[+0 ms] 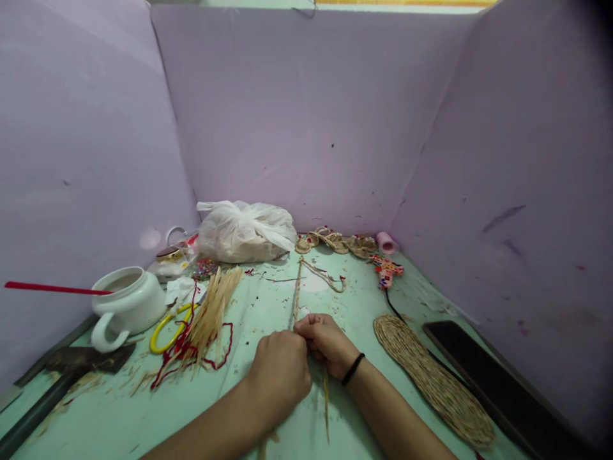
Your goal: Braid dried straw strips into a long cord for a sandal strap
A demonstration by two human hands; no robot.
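My left hand [282, 364] and my right hand [328, 342] meet at the middle of the table, both closed on the near end of a braided straw cord [297, 291]. From my fingers the cord runs straight away from me to a point on the tabletop, then bends back to the right in a loose loop. A loose straw strand [326, 409] hangs down below my right hand, which has a black band at its wrist. The spot where the fingers grip is partly hidden by the left hand.
Left are a straw bundle [215, 306], yellow-handled scissors [158, 335], red yarn [230, 345], a white pot [138, 300] and a hammer [71, 370]. A woven sole [431, 377] and black slab [479, 370] lie right. A plastic bag [246, 233] and small woven sandals [335, 241] sit behind.
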